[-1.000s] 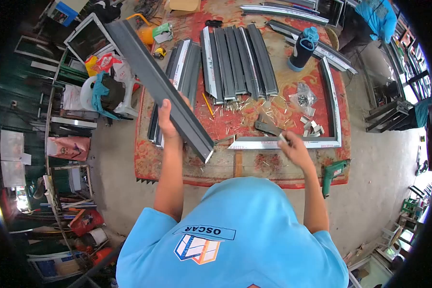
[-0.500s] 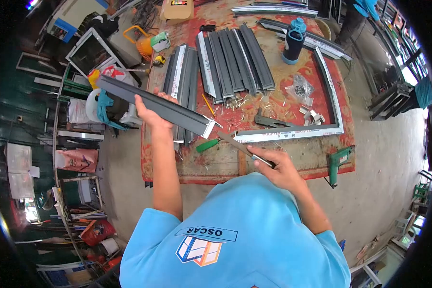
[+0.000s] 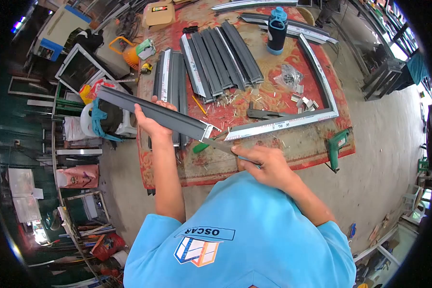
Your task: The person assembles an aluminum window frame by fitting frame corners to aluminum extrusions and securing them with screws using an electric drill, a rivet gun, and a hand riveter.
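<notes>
A dark grey profile bar (image 3: 151, 109) is held up at a slant over the table's left part by my left hand (image 3: 153, 122), its fingers wrapped round the bar. My right hand (image 3: 269, 165) is closed on the handle of a flat metal file (image 3: 221, 146), whose blade meets the lower edge of the bar's white-edged cut end. Under that end lies a green-handled tool (image 3: 200, 148), partly hidden. The far tip of the blade is hard to make out against the bar.
Dark profiles (image 3: 221, 57) lie in rows on the red table (image 3: 197, 178). Right of them are an L-shaped frame (image 3: 283, 126), a blue-capped bottle (image 3: 277, 31), a plastic bag (image 3: 289, 77) and metal brackets (image 3: 305, 102). A green drill (image 3: 337, 146) sits at the right edge.
My right hand has moved left with the file, bringing its blade to the bar's cut end. The camera view has shifted slightly, and my left hand keeps its hold.
</notes>
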`<state>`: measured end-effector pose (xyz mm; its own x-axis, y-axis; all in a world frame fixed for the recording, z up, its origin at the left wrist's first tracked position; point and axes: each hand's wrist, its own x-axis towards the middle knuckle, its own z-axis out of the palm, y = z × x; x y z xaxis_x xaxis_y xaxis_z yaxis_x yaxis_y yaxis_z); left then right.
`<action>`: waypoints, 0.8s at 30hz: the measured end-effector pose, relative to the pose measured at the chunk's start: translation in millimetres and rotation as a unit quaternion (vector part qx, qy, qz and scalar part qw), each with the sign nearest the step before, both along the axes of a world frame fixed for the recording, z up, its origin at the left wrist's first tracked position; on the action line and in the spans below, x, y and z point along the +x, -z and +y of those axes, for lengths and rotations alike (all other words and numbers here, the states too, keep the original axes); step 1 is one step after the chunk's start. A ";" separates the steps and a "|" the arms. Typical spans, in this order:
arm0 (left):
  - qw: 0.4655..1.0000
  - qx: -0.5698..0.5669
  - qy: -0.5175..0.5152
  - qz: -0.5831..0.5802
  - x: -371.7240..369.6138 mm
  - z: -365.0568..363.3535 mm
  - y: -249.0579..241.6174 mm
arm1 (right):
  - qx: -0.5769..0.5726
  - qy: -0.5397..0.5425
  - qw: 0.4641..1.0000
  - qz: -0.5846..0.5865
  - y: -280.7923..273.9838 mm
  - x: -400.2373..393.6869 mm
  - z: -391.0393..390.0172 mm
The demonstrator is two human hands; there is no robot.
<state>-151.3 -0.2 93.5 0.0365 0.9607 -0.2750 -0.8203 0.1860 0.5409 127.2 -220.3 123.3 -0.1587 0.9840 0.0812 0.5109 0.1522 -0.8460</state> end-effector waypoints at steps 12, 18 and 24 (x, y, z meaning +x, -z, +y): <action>0.999 0.030 0.011 -0.018 22.1 -20.1 8.5 | 0.013 -0.005 0.996 0.084 17.5 -15.3 14.4; 0.997 0.020 0.007 -0.074 9.3 -12.0 2.7 | 0.033 -0.019 0.994 0.104 18.4 -18.4 16.9; 0.997 0.036 0.025 -0.062 26.9 -20.1 16.6 | 0.049 0.029 0.987 0.148 31.4 -36.9 21.2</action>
